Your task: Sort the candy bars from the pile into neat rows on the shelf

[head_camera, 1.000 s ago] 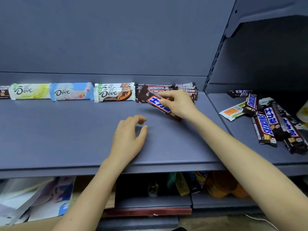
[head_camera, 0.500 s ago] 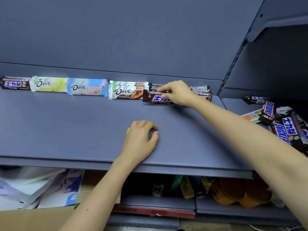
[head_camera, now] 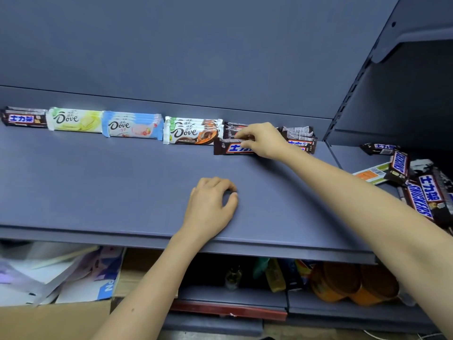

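- Candy bars (head_camera: 132,125) stand in one row along the back of the shelf (head_camera: 98,187)
- pile (head_camera: 421,192) of unsorted bars lies to the right, past the shelf divider, well apart from the row
- left hand (head_camera: 210,207) rests on the shelf, fingers loosely curled, holding nothing
- right hand (head_camera: 262,141) pinches a Snickers bar (head_camera: 229,148) at the front of its stack: the placing step. Next it likely needs squaring, letting go, then a reach to the pile

free: shelf (head_camera: 98,180) front-left | blocked: candy row (head_camera: 132,125) at back, pile (head_camera: 421,195) right
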Demonstrator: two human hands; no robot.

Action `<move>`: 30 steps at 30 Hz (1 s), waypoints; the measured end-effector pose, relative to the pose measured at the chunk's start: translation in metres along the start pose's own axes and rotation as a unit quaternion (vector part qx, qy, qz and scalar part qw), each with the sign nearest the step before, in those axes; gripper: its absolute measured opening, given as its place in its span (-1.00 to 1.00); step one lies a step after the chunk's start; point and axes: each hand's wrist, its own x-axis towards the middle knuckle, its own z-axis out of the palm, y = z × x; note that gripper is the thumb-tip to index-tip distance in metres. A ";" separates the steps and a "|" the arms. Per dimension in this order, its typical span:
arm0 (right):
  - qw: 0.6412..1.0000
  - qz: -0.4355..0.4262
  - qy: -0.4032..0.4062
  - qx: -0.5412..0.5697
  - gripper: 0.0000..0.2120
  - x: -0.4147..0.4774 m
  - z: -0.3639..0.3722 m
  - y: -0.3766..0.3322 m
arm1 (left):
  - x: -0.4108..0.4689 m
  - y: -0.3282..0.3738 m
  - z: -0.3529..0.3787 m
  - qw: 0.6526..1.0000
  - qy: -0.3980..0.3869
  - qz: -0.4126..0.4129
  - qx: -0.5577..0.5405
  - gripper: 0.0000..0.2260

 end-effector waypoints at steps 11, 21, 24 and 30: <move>0.992 0.014 0.027 -0.125 -0.74 -0.006 0.001 0.007 | -0.002 -0.002 0.001 1.000 0.016 0.002 -0.008 -0.72; 0.989 0.037 0.059 -0.132 -0.60 -0.011 0.013 0.006 | -0.002 0.000 0.000 1.000 0.016 -0.005 -0.014 -0.89; 0.988 0.040 0.061 -0.134 -0.59 -0.008 0.016 0.005 | -0.003 -0.001 0.000 1.000 0.017 -0.007 -0.012 -0.90; 0.988 0.030 0.079 -0.132 -0.58 -0.009 0.028 0.000 | -0.002 -0.002 0.001 1.000 0.021 0.001 -0.007 -0.83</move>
